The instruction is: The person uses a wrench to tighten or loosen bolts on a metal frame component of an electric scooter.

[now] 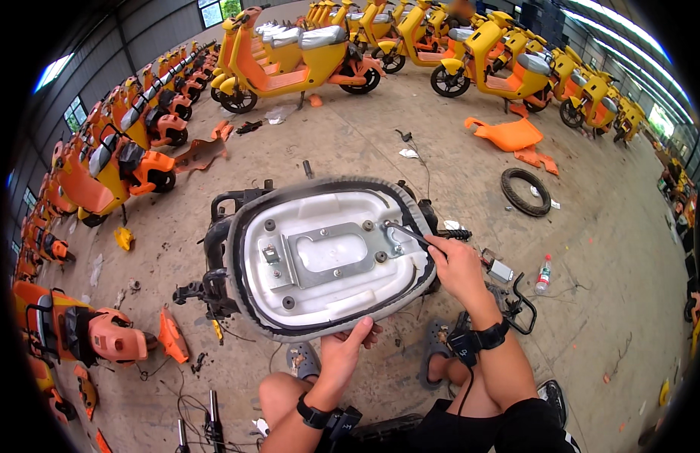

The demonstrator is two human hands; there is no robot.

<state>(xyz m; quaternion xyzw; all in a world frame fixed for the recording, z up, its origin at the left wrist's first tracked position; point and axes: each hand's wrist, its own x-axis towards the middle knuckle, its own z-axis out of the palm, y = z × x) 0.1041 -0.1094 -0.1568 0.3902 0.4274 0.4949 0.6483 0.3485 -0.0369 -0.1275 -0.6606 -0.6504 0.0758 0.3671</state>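
Note:
A scooter seat [336, 294] lies upside down in front of me, its white plastic underside facing up inside a grey padded rim. A metal bracket [308, 275] is bolted across its middle, and a small hinge plate [396, 243] sits near the right end. My right hand [457, 266] is closed around a slim dark metal wrench [412, 234], whose far end meets a fastener at the hinge plate. At the near rim, my left hand [348, 349] grips the seat, thumb on the edge and fingers partly hidden below.
Under the seat is a dark scooter frame [218, 245]. Orange body panels [508, 134], a tyre [526, 192], a plastic bottle [544, 275] and a bent black metal part [522, 306] lie on the floor. Rows of yellow and orange scooters [301, 68] stand behind and left.

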